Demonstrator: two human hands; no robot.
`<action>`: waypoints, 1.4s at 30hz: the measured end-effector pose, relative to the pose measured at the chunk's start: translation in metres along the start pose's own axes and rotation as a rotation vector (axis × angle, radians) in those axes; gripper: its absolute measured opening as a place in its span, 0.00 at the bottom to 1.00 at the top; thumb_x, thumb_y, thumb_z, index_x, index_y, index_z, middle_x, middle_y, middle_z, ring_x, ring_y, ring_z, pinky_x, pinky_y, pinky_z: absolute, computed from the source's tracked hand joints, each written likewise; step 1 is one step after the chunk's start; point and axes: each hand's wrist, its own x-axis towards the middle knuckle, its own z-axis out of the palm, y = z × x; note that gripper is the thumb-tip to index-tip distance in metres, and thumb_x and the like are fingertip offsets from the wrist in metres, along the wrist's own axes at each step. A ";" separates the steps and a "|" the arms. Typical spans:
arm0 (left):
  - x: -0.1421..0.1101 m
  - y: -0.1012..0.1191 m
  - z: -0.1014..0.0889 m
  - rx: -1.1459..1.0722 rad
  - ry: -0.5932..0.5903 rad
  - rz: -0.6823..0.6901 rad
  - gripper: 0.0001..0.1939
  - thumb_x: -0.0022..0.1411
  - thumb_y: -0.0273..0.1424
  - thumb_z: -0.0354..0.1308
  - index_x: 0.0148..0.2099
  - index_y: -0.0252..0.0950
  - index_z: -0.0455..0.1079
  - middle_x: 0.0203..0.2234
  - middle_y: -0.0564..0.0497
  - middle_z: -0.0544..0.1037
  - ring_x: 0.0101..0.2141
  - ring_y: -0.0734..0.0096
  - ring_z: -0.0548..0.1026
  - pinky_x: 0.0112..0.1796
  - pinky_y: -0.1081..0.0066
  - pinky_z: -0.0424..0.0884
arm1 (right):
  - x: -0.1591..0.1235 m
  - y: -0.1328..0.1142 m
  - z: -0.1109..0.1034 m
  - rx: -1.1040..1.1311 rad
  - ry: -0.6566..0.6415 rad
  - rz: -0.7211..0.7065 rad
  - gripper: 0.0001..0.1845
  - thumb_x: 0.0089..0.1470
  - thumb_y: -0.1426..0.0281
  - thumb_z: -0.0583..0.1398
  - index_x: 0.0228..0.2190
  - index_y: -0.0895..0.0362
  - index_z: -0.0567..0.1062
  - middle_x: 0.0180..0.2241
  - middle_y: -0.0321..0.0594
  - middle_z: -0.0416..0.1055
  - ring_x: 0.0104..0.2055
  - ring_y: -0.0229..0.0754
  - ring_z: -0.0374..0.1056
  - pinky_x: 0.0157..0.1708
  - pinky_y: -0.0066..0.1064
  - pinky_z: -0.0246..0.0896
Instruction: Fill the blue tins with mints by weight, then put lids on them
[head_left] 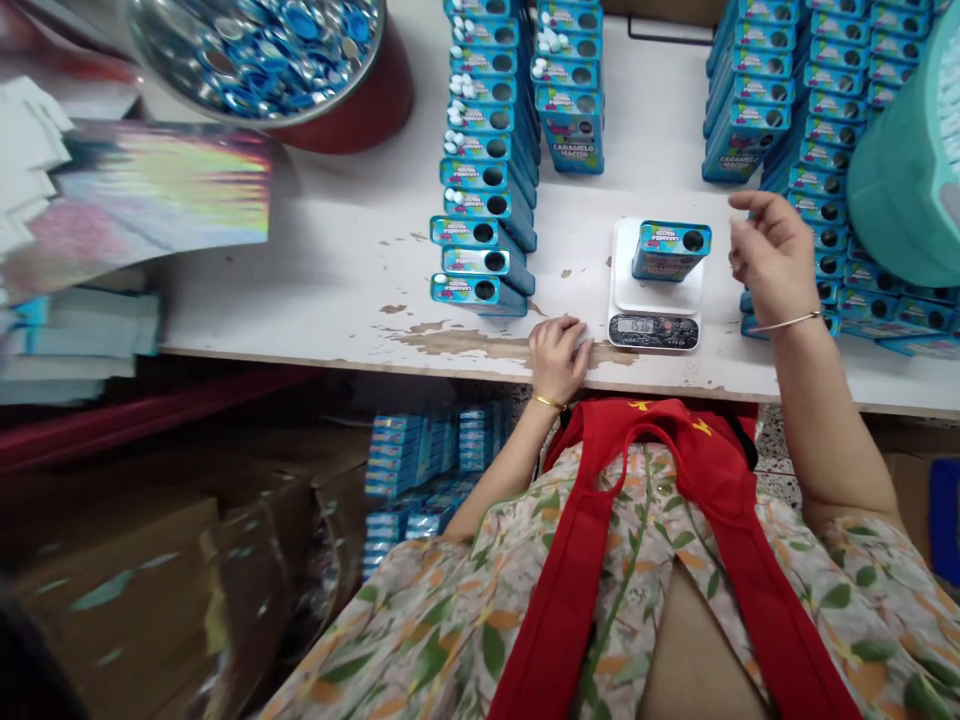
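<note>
A blue candy box [670, 250] with a round hole on top stands on a small white scale [654, 300] whose display shows digits. My right hand [772, 255] hovers just right of the box, fingers loosely curled and pinched, a thin bangle on the wrist; what they hold, if anything, I cannot make out. My left hand [559, 355] rests near the table's front edge, left of the scale, fingers curled over something small and pale.
Rows of the same blue boxes [484, 180] stand left of the scale, more [570, 80] behind it and stacks [817, 110] at right. A metal bowl [262, 50] of blue caps sits at top left. A teal tub [907, 180] is far right. Boxes [427, 460] lie under the table.
</note>
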 end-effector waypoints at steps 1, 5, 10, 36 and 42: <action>0.000 0.000 0.000 0.004 -0.001 -0.002 0.16 0.71 0.41 0.52 0.50 0.37 0.76 0.47 0.40 0.78 0.51 0.54 0.73 0.55 0.54 0.65 | -0.005 0.001 -0.003 0.109 0.005 0.099 0.12 0.60 0.67 0.64 0.46 0.55 0.72 0.28 0.33 0.66 0.26 0.32 0.61 0.24 0.25 0.55; 0.000 0.002 -0.001 0.028 0.001 -0.003 0.16 0.71 0.41 0.52 0.49 0.38 0.76 0.47 0.41 0.78 0.50 0.55 0.73 0.55 0.55 0.66 | -0.028 0.005 -0.009 0.322 0.010 0.304 0.16 0.52 0.67 0.69 0.41 0.55 0.71 0.30 0.35 0.71 0.25 0.32 0.63 0.20 0.23 0.53; 0.000 0.002 -0.002 0.032 0.005 0.003 0.16 0.71 0.41 0.52 0.50 0.37 0.76 0.47 0.42 0.78 0.50 0.56 0.73 0.55 0.56 0.65 | -0.055 0.021 -0.003 0.261 0.019 0.343 0.23 0.47 0.56 0.72 0.38 0.56 0.72 0.25 0.34 0.72 0.18 0.30 0.57 0.14 0.22 0.42; 0.076 0.027 -0.019 -0.108 0.033 0.156 0.44 0.64 0.58 0.55 0.71 0.36 0.52 0.62 0.34 0.67 0.62 0.50 0.66 0.60 0.53 0.64 | -0.092 0.042 0.031 0.380 -0.003 0.509 0.33 0.38 0.43 0.72 0.31 0.58 0.75 0.21 0.32 0.68 0.16 0.28 0.54 0.15 0.23 0.38; 0.188 0.082 -0.024 0.039 -0.313 0.511 0.26 0.68 0.45 0.55 0.62 0.37 0.67 0.50 0.40 0.76 0.51 0.51 0.73 0.53 0.55 0.64 | -0.112 0.050 0.029 0.359 -0.030 0.537 0.32 0.39 0.42 0.70 0.30 0.58 0.75 0.19 0.31 0.67 0.16 0.28 0.51 0.16 0.24 0.37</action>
